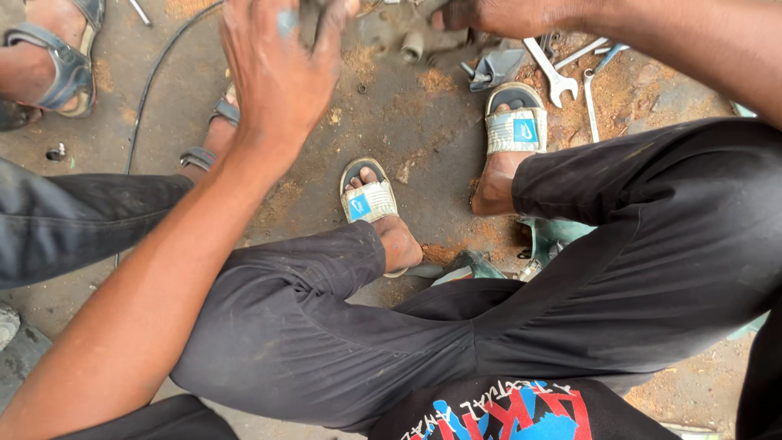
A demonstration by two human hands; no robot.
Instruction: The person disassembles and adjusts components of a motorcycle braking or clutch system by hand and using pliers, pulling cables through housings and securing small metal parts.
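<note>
Fingers of both hands, left hand (pixel 281 69) and right hand (pixel 489 15), grip a grimy grey metal part (pixel 391 33).

I cannot tell what my left hand (pixel 281 69) holds: the grey metal part (pixel 309 16) is cut by the top edge. My right hand (pixel 481 15) is also cut there, its fingers hidden. The wrenches (pixel 554 77) are blurred.

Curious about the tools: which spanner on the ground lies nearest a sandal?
The wide open-ended spanner, just right of the far sandal. The slimmer spanners lie further right, towards the picture's edge.
</note>
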